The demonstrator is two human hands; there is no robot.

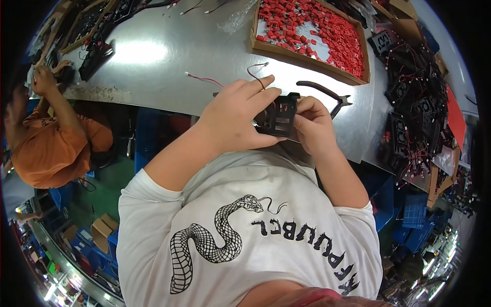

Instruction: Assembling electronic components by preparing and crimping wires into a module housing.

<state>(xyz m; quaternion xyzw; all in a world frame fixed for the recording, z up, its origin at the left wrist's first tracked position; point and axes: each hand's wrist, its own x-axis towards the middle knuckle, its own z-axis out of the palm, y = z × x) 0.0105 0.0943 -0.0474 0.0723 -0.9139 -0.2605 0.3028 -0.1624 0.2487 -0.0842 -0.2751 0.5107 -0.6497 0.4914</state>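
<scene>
My left hand (236, 113) is wrapped round a black plastic housing (284, 116) with square openings in its side, held just over the near edge of the metal table. Thin red and dark wires (207, 79) with small white plugs stick out beyond the fingers. At the housing's right end, my right hand (316, 125) has thumb and fingers pinched together against it; what lies between them is hidden. Black-handled cutting pliers (327, 94) lie on the table just past the right hand.
A cardboard tray (310, 60) of small red parts sits at the back of the metal table (169, 84). Several black housings with wires (409, 110) are heaped on the right. On the far left, a co-worker in orange (56, 138) handles dark parts at the same table.
</scene>
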